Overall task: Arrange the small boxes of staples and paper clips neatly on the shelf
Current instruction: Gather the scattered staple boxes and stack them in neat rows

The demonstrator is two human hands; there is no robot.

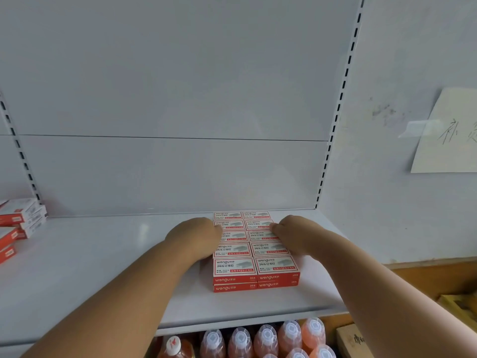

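At the far left edge of the white shelf (pixel 90 254) lies a loose heap of red-and-white boxes (pixel 18 223), some overlapping and askew, apparently not yet lined up. Moving right, the left hand (pixel 196 236) presses against the left flank of the block of staple boxes (pixel 255 251), which sits right of centre on the shelf, two columns wide, five rows deep and at least two layers high, its back row close to the rear panel. The fingers of this hand are hidden behind the knuckles, so I cannot tell whether they lie straight or curl round the boxes. The right hand (pixel 291 228) rests on the block's right side, its fingers lying fairly flat over the top of the right column, not clenched. To square the block well, I judge both hands should push inward evenly and low, so the top layer does not slide off the lower one, then nudge the front faces flush. The labels read "wengu" and "24/6". On the wall at the right hangs a taped paper note (pixel 446 133) with handwriting too cut off to read.
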